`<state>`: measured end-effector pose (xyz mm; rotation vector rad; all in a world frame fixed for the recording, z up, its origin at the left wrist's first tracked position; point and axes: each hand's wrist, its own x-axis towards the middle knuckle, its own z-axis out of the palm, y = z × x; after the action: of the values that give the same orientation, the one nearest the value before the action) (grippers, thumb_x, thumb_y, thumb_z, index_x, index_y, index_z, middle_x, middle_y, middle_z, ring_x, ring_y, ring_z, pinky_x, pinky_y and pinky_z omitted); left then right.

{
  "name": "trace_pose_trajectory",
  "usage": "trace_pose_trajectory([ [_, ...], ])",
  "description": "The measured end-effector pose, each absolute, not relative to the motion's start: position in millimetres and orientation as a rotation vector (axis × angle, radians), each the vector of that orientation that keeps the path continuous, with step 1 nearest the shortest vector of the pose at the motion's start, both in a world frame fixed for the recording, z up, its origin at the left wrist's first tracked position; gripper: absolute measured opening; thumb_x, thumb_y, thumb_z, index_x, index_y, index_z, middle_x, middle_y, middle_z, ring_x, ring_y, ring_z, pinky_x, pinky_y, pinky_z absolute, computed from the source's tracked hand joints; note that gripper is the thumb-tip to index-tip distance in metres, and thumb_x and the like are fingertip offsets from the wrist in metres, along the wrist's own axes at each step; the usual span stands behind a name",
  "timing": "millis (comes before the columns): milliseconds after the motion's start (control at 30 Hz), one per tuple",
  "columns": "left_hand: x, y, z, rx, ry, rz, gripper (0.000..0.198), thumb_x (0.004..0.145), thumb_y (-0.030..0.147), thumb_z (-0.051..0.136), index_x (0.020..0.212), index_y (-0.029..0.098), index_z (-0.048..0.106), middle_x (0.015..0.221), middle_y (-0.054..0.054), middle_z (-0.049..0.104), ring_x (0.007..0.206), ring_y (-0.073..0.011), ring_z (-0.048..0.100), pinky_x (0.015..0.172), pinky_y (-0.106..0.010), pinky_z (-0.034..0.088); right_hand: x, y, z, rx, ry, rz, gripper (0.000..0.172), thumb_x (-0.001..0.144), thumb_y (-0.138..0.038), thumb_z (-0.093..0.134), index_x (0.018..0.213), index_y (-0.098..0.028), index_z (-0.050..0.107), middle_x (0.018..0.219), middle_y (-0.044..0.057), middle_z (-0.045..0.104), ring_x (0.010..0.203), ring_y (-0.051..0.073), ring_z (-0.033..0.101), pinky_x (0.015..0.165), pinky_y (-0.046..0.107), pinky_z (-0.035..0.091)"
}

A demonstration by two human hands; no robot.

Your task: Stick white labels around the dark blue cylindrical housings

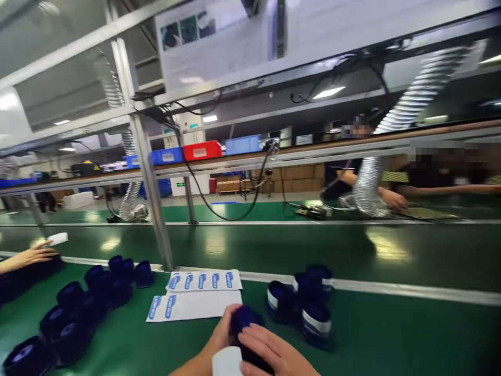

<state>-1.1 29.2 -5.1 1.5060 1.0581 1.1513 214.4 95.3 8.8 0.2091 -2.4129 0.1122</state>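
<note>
Between both hands is a dark blue, rounded, cup-like part (249, 316), near the bottom middle of the head view. My left hand (219, 337) grips its left side, with the thumb up by the top. My right hand (276, 351) lies over its front and right side, fingers curved around it. A white piece (227, 361) shows below, between the hands; whether it is stuck to the part I cannot tell. Just beyond lie white label sheets (201, 306) with blue printing. To the right stand several similar dark blue parts (316, 319) with white labels around them.
Several dark blue parts (70, 334) without visible white labels stand at left. Another person's hand (37, 256) is at the far left edge. A metal post (152, 193) rises behind the label sheets. Across the green belt (274, 245), people work beside a silver duct (368, 188).
</note>
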Motion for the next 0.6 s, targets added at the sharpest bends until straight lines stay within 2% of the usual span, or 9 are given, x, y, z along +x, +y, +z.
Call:
trace_pose_trajectory([
  [67,-2.9,27.0,-19.9,1.496,1.053,1.1,0.135,0.059,0.047,0.1,0.165,0.023,0.02,0.149,-0.021,0.049,0.132,-0.041,0.056,0.113,-0.056,0.049,216.3,95.7,-0.9,0.108,-2.412,0.342,0.092,0.099,-0.023,0.071,0.173,-0.036,0.019,0.172,0.017,0.041,0.157,0.039,0.041,0.122,0.058,0.047],
  [133,-7.0,22.8,-29.0,1.508,1.103,1.036,0.147,0.06,0.041,0.098,0.167,0.025,-0.002,0.148,-0.022,0.047,0.119,-0.0356,0.061,0.102,-0.051,0.054,219.0,98.6,-8.0,0.059,-2.401,0.544,0.102,0.095,-0.036,0.072,0.174,-0.026,0.009,0.179,0.022,0.021,0.163,0.043,0.023,0.124,0.064,0.04],
  [200,-9.7,17.7,-30.1,1.544,1.131,1.003,0.146,0.064,0.04,0.093,0.164,0.027,-0.012,0.145,-0.02,0.046,0.109,-0.0295,0.061,0.094,-0.045,0.054,222.3,102.1,-12.4,0.031,-2.356,0.633,0.105,0.094,-0.044,0.071,0.174,-0.023,0.007,0.18,0.023,0.015,0.164,0.045,0.018,0.126,0.069,0.033],
  [233,-9.8,15.1,-27.5,1.567,1.128,1.006,0.14,0.066,0.038,0.092,0.163,0.028,-0.008,0.141,-0.018,0.048,0.105,-0.0271,0.06,0.09,-0.041,0.054,223.9,103.9,-13.5,-0.007,-2.323,0.642,0.102,0.095,-0.046,0.069,0.174,-0.023,0.008,0.179,0.022,0.016,0.164,0.045,0.017,0.126,0.071,0.03],
  [333,-5.9,7.5,-11.4,1.608,1.116,1.011,0.113,0.068,0.026,0.086,0.155,0.029,0.015,0.123,-0.01,0.052,0.093,-0.0209,0.058,0.075,-0.03,0.048,226.2,109.9,-13.4,-0.241,-2.254,0.657,0.093,0.1,-0.045,0.063,0.174,-0.024,0.01,0.179,0.02,0.019,0.165,0.042,0.018,0.129,0.071,0.024],
  [400,-2.2,3.0,0.4,1.602,1.153,0.961,0.107,0.067,0.019,0.083,0.152,0.029,0.019,0.115,-0.007,0.053,0.086,-0.0188,0.058,0.07,-0.027,0.044,225.4,113.4,-13.0,-0.441,-2.197,0.667,0.086,0.106,-0.044,0.056,0.174,-0.023,0.007,0.18,0.02,0.017,0.165,0.04,0.018,0.131,0.069,0.023],
  [467,1.3,-0.4,8.0,1.608,1.2,0.909,0.117,0.062,0.018,0.088,0.153,0.029,0.015,0.121,-0.008,0.053,0.094,-0.0222,0.059,0.077,-0.031,0.049,223.4,114.7,-14.1,-0.613,-2.109,0.682,0.08,0.109,-0.043,0.05,0.173,-0.022,0.007,0.179,0.021,0.018,0.165,0.038,0.019,0.131,0.068,0.024],
  [533,5.3,-2.2,9.9,1.592,1.248,0.921,0.125,0.056,0.023,0.095,0.152,0.029,0.016,0.13,-0.011,0.05,0.105,-0.027,0.059,0.087,-0.037,0.052,221.4,112.9,-16.2,-0.665,-2.066,0.759,0.074,0.111,-0.043,0.045,0.173,-0.022,0.009,0.176,0.022,0.027,0.162,0.037,0.028,0.13,0.067,0.029],
  [600,9.6,-2.4,7.5,1.513,1.264,1.019,0.116,0.059,0.029,0.097,0.148,0.029,0.021,0.134,-0.012,0.049,0.109,-0.0285,0.059,0.089,-0.039,0.053,219.7,108.0,-17.4,-0.612,-2.074,0.921,0.072,0.112,-0.044,0.042,0.172,-0.023,0.009,0.17,0.022,0.038,0.155,0.035,0.042,0.127,0.064,0.037],
])
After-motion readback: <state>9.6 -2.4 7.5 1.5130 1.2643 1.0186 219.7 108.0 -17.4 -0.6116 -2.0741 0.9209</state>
